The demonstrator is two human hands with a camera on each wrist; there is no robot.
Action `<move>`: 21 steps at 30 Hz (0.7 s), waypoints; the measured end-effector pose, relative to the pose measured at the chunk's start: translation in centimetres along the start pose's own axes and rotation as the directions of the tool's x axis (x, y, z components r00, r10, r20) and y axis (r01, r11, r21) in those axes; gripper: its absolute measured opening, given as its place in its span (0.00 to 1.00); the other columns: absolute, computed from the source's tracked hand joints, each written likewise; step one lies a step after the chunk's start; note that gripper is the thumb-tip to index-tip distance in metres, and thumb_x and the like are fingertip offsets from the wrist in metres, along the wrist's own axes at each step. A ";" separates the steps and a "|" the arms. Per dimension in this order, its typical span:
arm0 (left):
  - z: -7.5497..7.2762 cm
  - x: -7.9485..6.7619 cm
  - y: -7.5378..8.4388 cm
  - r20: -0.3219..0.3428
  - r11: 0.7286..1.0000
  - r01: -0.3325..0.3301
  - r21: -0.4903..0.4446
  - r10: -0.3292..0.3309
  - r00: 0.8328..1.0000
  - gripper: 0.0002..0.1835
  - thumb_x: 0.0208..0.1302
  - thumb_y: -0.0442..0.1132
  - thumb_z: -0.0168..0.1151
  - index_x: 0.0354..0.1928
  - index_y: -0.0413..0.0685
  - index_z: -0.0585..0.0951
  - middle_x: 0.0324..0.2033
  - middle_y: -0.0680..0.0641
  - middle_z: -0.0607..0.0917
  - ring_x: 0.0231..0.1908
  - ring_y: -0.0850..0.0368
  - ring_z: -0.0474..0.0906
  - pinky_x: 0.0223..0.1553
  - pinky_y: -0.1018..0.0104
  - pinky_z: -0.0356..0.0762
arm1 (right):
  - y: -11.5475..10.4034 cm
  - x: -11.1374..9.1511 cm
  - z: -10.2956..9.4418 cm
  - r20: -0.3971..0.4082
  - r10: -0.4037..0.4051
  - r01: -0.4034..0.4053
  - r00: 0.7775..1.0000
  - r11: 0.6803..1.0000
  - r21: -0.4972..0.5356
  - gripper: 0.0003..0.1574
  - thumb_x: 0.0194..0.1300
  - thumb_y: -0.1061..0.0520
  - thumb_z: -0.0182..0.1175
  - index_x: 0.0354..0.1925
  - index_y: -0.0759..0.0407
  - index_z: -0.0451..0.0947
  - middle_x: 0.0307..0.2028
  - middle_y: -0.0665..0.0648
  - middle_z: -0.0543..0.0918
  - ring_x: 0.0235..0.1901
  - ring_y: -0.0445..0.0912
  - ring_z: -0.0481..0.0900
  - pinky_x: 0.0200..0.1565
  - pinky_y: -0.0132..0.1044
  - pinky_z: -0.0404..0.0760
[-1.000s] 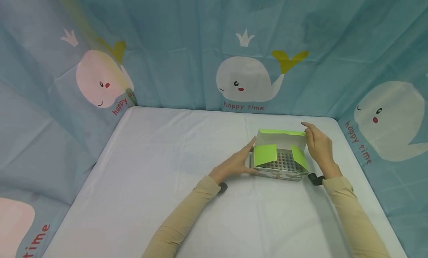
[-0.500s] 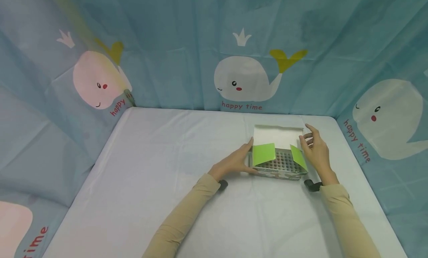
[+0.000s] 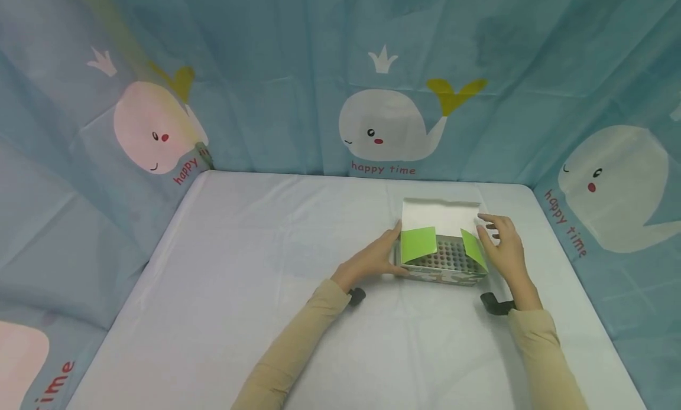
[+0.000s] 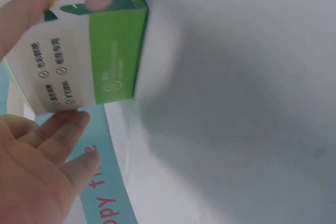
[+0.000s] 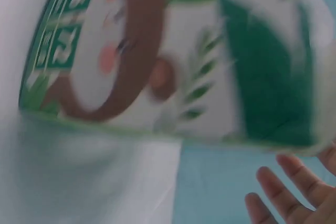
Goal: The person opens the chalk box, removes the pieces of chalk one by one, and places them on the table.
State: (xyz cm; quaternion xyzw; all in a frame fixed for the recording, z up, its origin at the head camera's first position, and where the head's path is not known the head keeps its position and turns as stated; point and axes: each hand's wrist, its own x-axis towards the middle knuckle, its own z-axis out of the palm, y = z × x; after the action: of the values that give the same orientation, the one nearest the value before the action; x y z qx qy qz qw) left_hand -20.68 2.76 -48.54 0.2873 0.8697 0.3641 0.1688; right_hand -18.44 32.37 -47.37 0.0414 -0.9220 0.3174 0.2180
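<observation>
A cardboard box (image 3: 446, 276) stands on the white table with its lid (image 3: 440, 216) folded up at the back. Two green side flaps, a left flap (image 3: 418, 244) and a right flap (image 3: 473, 250), lean partly over a grid of small round ends (image 3: 451, 257) packed inside. My left hand (image 3: 371, 259) grips the box's left end, thumb on the front and fingers at the back; the left wrist view shows that printed end (image 4: 58, 66). Beside the lid's right edge, my right hand (image 3: 504, 244) has its fingers loosely spread. In the right wrist view its fingertips (image 5: 270, 177) lie just past the box's edge.
A white cloth covers the table (image 3: 255, 250). Blue curtains (image 3: 276, 103) printed with whales enclose it at the back and both sides. Black wrist cameras, one on the left (image 3: 357, 296) and one on the right (image 3: 496, 304), sit close to the tabletop.
The lid has swung back from half raised to wide up, its white inside now facing me. My right hand has let go of its edge and lowered toward me. The left hand keeps its grip.
</observation>
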 end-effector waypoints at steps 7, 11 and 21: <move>-0.2 -1.0 1.5 -0.125 0.997 -0.038 0.070 0.046 0.991 0.61 0.49 0.58 0.68 0.72 0.51 0.35 0.72 0.46 0.48 0.71 0.54 0.44 0.68 0.59 0.48 | -2.9 -1.3 -1.4 0.073 -0.027 0.026 0.997 1.000 0.018 0.24 0.66 0.51 0.55 0.57 0.59 0.70 0.57 0.65 0.68 0.55 0.60 0.66 0.51 0.59 0.67; -0.1 -0.8 2.7 -0.227 0.960 -0.100 0.262 0.162 0.960 0.52 0.53 0.62 0.62 0.73 0.55 0.45 0.71 0.47 0.51 0.71 0.53 0.44 0.68 0.50 0.49 | -4.3 -2.0 -1.5 0.120 -0.084 0.084 0.989 0.996 0.010 0.29 0.60 0.53 0.63 0.58 0.57 0.70 0.59 0.64 0.67 0.59 0.62 0.63 0.52 0.63 0.64; 0.9 0.4 4.3 -0.259 0.869 -0.199 0.454 0.342 0.903 0.35 0.59 0.53 0.62 0.67 0.56 0.63 0.65 0.48 0.65 0.67 0.51 0.58 0.65 0.55 0.58 | -5.9 -2.8 -0.9 0.144 -0.192 0.203 0.971 0.977 -0.069 0.33 0.53 0.57 0.68 0.58 0.56 0.71 0.59 0.63 0.68 0.57 0.61 0.66 0.48 0.61 0.71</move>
State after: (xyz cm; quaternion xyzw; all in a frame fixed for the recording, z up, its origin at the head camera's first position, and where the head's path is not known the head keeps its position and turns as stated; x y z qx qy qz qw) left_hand -18.93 5.96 -46.08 0.3719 0.8931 0.2333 -0.0982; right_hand -14.31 28.02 -44.60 0.1454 -0.9384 0.2519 0.1865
